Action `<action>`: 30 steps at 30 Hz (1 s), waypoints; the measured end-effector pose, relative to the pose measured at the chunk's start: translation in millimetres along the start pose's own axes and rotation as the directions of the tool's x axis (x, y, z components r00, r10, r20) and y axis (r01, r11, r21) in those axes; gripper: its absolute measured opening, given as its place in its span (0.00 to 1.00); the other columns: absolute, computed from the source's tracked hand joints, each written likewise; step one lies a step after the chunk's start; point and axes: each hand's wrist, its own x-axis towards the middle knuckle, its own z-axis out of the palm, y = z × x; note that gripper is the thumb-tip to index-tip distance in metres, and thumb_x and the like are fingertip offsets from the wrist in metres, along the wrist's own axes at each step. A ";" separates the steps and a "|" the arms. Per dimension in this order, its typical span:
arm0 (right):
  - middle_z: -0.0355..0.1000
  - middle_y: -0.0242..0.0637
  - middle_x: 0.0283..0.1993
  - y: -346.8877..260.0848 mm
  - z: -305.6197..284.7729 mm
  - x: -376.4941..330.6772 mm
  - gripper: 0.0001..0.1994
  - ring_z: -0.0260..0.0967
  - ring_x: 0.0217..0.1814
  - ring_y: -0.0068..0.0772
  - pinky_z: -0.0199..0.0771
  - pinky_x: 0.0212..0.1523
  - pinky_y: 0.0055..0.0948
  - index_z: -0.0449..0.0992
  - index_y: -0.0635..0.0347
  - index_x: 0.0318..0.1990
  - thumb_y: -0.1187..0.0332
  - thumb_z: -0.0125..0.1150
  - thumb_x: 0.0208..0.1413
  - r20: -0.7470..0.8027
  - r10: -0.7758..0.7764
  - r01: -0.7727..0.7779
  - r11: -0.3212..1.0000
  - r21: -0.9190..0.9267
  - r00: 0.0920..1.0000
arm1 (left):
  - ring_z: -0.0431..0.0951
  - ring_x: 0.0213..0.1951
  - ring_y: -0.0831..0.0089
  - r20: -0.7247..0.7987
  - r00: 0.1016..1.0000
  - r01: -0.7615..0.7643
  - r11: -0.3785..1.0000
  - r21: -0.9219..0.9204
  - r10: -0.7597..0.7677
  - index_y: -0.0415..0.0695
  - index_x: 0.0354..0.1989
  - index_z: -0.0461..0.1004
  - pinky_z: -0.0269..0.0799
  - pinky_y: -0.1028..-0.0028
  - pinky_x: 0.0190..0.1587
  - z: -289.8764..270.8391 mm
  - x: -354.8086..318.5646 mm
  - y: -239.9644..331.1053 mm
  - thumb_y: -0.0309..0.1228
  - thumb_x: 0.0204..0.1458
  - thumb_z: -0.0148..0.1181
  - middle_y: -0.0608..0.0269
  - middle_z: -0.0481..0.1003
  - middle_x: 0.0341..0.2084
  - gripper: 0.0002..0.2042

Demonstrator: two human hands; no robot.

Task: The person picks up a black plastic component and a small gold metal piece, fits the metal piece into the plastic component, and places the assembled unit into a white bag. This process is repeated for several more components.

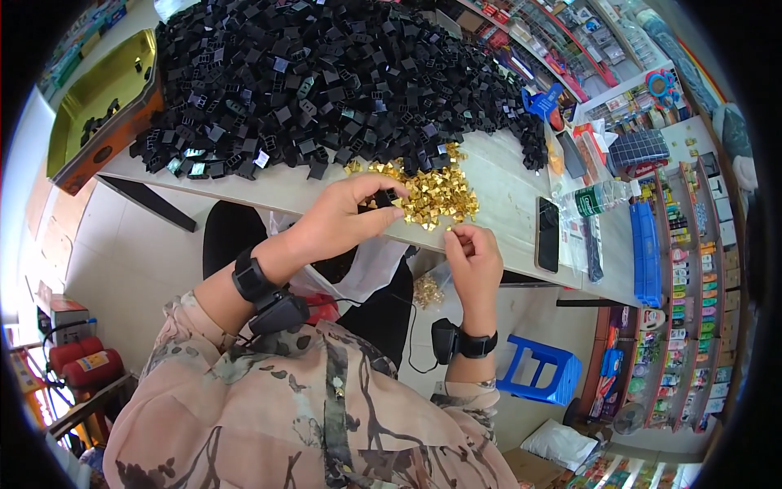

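Observation:
My left hand (346,213) is closed around a small black plastic piece (385,198), pinched between thumb and fingers just above the table's near edge. Beside it lies a loose pile of small shiny gold metal pieces (444,194). At the near side of that pile my right hand (476,259) has its thumb and forefinger pressed together. A tiny gold bit shows at its fingertips, too small to make out fully. Behind both hands a large heap of black plastic pieces (326,90) covers much of the table (509,191).
A gold-lined box (122,69) with a few black pieces stands at the left. On the right lie a phone (548,235) and a water bottle (599,198). Below the table are a white bag (366,277), a clear bag of gold pieces (429,289) and a blue stool (542,371).

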 end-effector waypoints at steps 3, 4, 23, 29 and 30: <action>0.70 0.34 0.27 -2.9 0.1 3.9 0.08 0.66 0.24 0.23 0.67 0.28 0.21 0.76 0.62 0.35 0.69 0.63 0.48 0.007 0.014 -0.014 1.000 -0.028 1.000 | 0.69 0.28 0.84 -0.034 0.991 -0.122 0.986 0.111 0.127 0.41 0.40 0.69 0.66 0.81 0.30 0.9 4.3 -5.6 0.26 0.50 0.59 0.71 0.68 0.26 0.10; 0.70 0.33 0.27 -3.9 0.8 6.0 0.09 0.66 0.24 0.23 0.67 0.28 0.21 0.76 0.62 0.35 0.69 0.63 0.48 0.013 -0.009 0.010 0.997 -0.083 1.000 | 0.69 0.29 0.83 -0.054 0.995 -0.074 0.992 0.102 0.080 0.41 0.40 0.70 0.66 0.80 0.30 1.4 3.9 -6.1 0.26 0.50 0.59 0.70 0.68 0.26 0.10; 0.70 0.36 0.29 6.6 -5.7 8.0 0.08 0.68 0.25 0.26 0.68 0.29 0.23 0.77 0.62 0.35 0.69 0.63 0.50 -0.010 0.004 -0.003 0.995 0.101 1.000 | 0.72 0.26 0.85 -0.008 0.998 0.056 0.997 -0.055 -0.057 0.41 0.50 0.69 0.68 0.83 0.29 -5.7 0.1 -5.0 0.26 0.54 0.53 0.70 0.71 0.27 0.14; 0.69 0.35 0.26 1.2 -4.2 9.4 0.08 0.66 0.24 0.25 0.67 0.28 0.21 0.77 0.62 0.36 0.70 0.63 0.49 0.046 -0.098 0.101 0.992 -0.074 0.994 | 0.71 0.24 0.86 -0.019 0.999 0.039 0.986 -0.160 -0.042 0.42 0.47 0.71 0.64 0.85 0.25 -9.3 6.3 -10.3 0.26 0.53 0.54 0.70 0.71 0.26 0.12; 0.69 0.35 0.26 2.5 -3.8 9.4 0.08 0.66 0.24 0.25 0.67 0.28 0.21 0.77 0.62 0.36 0.70 0.63 0.49 0.046 -0.099 0.103 0.992 -0.073 0.994 | 0.71 0.24 0.87 -0.027 0.998 0.043 0.981 -0.188 -0.049 0.42 0.47 0.71 0.63 0.85 0.24 -9.9 6.1 -10.2 0.26 0.53 0.54 0.70 0.71 0.26 0.12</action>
